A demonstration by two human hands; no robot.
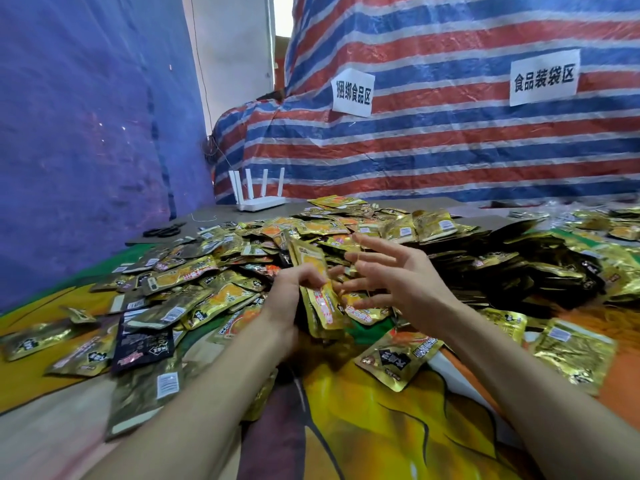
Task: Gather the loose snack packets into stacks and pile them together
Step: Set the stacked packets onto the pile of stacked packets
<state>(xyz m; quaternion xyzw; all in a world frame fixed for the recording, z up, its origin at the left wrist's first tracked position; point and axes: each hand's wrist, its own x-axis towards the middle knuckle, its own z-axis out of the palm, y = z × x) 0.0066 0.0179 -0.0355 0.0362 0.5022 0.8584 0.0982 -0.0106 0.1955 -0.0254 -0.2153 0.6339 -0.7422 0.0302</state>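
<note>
Stack (320, 296) of gold packets stands on edge in the left hand (285, 301), whose fingers curl round it. The right hand (394, 280), just beside it, is open with fingers spread. To do this well, I would tap the edges level with that open palm, because loose packets (214, 271) of foil slip easily.

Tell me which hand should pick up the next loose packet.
Right: the right hand is open, fingers spread over the loose packets, while the left hand grips a stack.

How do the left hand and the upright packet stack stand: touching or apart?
Touching. The head view shows the left hand with fingers curled round the stack, holding it on edge.
</note>
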